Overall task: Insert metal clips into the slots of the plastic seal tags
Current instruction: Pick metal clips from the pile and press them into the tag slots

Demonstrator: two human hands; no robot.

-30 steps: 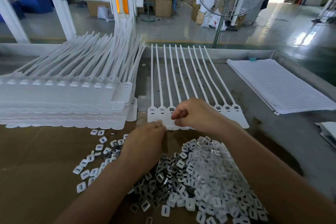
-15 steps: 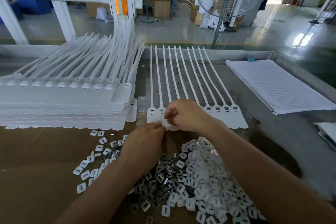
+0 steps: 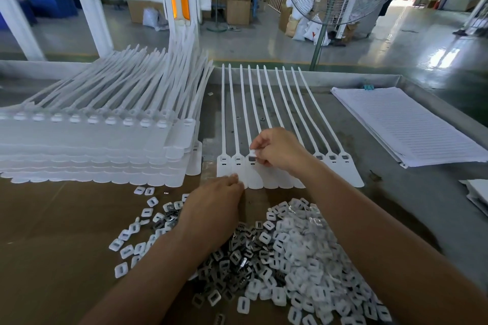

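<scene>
A moment ago the right hand (image 3: 280, 152) lay low on the tag heads; now it has risen a little and pinches a small metal clip (image 3: 252, 158) just over the slot of the third tag from the left, so this insertion seems about to happen. The left hand (image 3: 216, 206) touches the near edge of the seal tags (image 3: 351, 174); whether it grips, I cannot tell. The tags are white, joined side by side, flat on the table, straps pointing away

2 bare forearms extended, left hand (image 3: 214, 206) palm down, fingertips (image 3: 235, 179) apparently bunched, right hand (image 3: 277, 150) ahead, fingers (image 3: 257, 145) pinching
</scene>
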